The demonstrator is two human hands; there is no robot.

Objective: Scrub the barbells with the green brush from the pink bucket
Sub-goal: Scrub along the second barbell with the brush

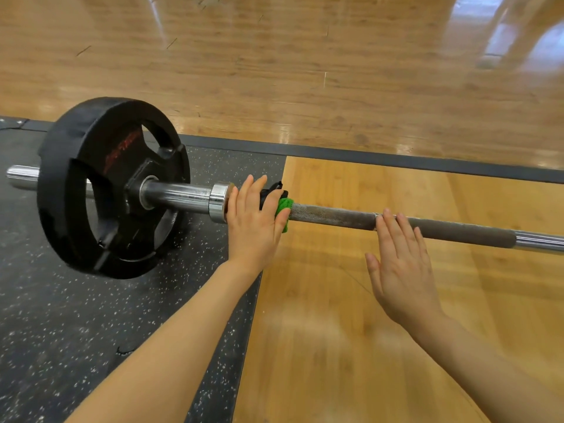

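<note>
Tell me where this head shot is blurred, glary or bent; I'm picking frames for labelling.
Head view: glare whitens the wooden floor top right; the weight plate is smeared, and the floor low in the frame is soft; the barbell shaft stays sharp enough to show knurling; wide-angle bending curves the black mat edge; the green brush is mostly hidden under the left hand.

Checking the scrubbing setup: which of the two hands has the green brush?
The left hand, beside the barbell's collar, holds the green brush; the right hand is flat and empty.
</note>
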